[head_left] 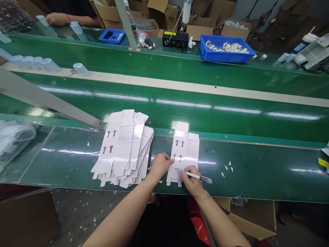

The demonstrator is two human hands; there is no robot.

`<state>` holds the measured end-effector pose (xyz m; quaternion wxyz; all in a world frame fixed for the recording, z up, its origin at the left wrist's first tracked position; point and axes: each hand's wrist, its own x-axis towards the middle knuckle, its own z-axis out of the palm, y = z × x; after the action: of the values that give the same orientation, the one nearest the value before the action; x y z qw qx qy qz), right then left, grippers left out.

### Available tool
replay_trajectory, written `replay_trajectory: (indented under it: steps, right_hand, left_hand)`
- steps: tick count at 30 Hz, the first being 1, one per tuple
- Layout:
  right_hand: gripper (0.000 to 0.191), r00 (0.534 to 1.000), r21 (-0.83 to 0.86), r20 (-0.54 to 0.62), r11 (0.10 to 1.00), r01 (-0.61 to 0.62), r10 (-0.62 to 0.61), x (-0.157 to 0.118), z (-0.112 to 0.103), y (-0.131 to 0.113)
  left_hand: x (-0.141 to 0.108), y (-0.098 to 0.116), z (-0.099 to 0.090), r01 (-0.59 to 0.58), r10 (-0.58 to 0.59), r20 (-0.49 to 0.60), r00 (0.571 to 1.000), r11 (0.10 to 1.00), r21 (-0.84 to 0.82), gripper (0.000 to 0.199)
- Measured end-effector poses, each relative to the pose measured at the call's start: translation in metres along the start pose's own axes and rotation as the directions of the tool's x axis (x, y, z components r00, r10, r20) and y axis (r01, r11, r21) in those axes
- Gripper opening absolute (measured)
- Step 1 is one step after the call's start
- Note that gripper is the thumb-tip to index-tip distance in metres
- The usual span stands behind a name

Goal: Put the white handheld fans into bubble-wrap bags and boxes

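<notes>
A flat white printed box blank (pixel 192 145) lies on the green bench in front of me. My right hand (pixel 192 181) is closed around a white pen (pixel 196 176), its tip at the lower part of the blank. My left hand (pixel 161 165) rests at the blank's left edge, fingers together, thumb and fingertips touching the card; whether they pinch it is hard to see. Left of that hand sits a fanned stack of similar blanks (pixel 124 147).
Small white paper scraps (pixel 226 167) dot the bench (pixel 257 171). A slanted white post (pixel 66 106) stands at left, near a plastic bag (pixel 15 140). Across are a blue bin (pixel 223 58), clear cups (pixel 81 69) and another person's hand (pixel 56 19).
</notes>
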<state>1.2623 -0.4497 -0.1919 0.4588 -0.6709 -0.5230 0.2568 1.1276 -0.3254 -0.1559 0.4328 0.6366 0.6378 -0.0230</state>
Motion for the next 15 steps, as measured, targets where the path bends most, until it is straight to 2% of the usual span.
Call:
replay_trajectory:
  steps: [4,11,13,15]
  right_hand:
    - [0.015,1.0,-0.003,-0.004,1.0,0.003,-0.003,0.004,0.002,-0.001]
    - [0.014,0.999,0.049,-0.024,0.998,-0.029,0.031,0.001,-0.003,-0.003]
    - [0.015,0.99,0.097,-0.118,0.993,-0.064,0.075,0.005,-0.012,-0.003]
    - [0.018,0.947,0.223,-0.274,0.969,-0.105,0.166,0.015,-0.022,-0.002]
  left_hand:
    - [-0.004,-0.007,0.007,0.024,-0.029,-0.062,0.998,0.996,-0.09,0.015]
    - [-0.005,-0.007,0.008,0.028,-0.032,-0.013,0.999,0.973,-0.227,0.012]
    - [-0.011,-0.002,0.002,0.049,-0.044,0.02,0.999,0.943,-0.33,0.014]
    - [-0.023,0.003,-0.014,0.057,-0.032,0.062,0.998,0.888,-0.457,0.016]
